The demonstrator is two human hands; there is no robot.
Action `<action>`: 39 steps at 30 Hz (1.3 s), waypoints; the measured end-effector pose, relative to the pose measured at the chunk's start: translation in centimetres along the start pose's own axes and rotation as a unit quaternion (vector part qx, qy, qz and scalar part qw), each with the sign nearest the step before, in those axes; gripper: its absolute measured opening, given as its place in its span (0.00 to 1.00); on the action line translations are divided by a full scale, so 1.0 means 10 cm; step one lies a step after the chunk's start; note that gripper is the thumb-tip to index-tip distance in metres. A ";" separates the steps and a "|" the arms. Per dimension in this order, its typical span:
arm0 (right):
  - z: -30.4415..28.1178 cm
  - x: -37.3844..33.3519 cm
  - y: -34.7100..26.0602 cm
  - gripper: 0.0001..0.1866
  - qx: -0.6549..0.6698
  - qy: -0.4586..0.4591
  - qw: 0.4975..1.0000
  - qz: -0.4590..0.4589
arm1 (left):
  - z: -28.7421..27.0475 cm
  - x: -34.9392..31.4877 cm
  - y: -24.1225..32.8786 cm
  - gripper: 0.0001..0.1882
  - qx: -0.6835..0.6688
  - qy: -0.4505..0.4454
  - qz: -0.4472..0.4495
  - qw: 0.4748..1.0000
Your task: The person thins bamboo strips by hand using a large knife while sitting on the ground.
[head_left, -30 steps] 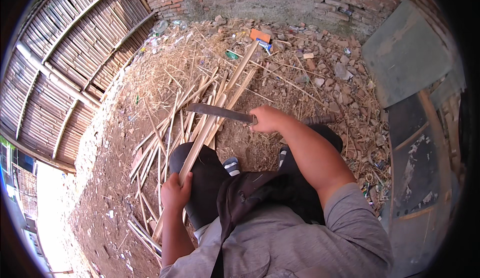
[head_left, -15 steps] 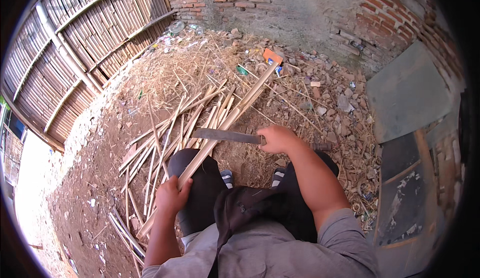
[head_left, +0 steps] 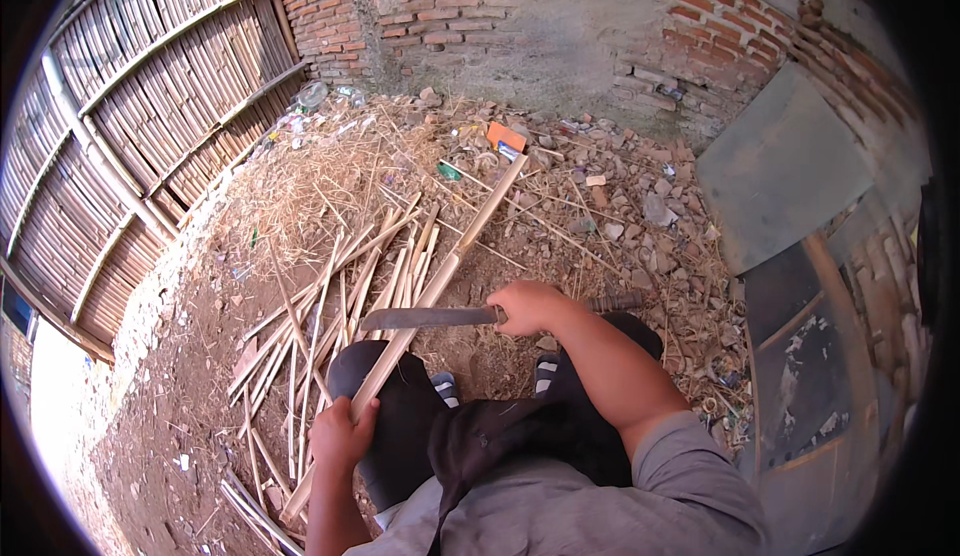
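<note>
My left hand [head_left: 342, 434] is closed round the lower part of a long split bamboo strip [head_left: 463, 246], which slants up and to the right across my left knee. In my right hand [head_left: 527, 308] is the handle of a machete [head_left: 428, 318]; the hand is closed on it. The dark blade points left and lies across the strip, above my left knee. Whether its edge cuts into the bamboo cannot be made out. Several thinner bamboo strips [head_left: 318, 306] lie in a loose pile on the ground left of the held one.
A bamboo fence [head_left: 150, 106] stands at the left, and a brick wall [head_left: 480, 16] closes off the far side. Grey boards [head_left: 785, 171] lean at the right. Rubble [head_left: 640, 226], dry straw [head_left: 320, 176] and an orange scrap [head_left: 507, 137] litter the dirt.
The whole view has shifted, so things sit lower and further left. The machete stays across the bamboo strip, and both hands keep their hold.
</note>
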State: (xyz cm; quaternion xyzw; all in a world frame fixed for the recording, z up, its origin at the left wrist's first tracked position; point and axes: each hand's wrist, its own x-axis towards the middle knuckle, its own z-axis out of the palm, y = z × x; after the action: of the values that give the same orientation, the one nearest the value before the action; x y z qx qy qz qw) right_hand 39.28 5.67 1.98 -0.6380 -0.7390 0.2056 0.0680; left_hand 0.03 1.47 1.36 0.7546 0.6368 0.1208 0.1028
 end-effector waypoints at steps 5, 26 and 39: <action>0.00 0.05 0.18 0.18 0.044 0.000 0.999 0.013 | -0.06 0.00 0.02 0.29 -0.015 -0.017 -0.013 1.000; -0.03 0.05 0.35 0.19 0.085 0.034 0.993 0.081 | -0.05 -0.02 0.04 0.30 -0.011 -0.003 -0.008 1.000; 0.07 0.07 0.20 0.19 0.053 0.016 0.998 0.004 | -0.05 -0.03 0.05 0.30 -0.010 0.008 -0.012 1.000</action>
State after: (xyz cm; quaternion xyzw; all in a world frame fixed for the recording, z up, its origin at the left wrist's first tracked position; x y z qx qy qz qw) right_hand 40.73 6.37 0.43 -0.6395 -0.7232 0.2351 0.1127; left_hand 0.30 1.06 1.96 0.7451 0.6452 0.1316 0.1063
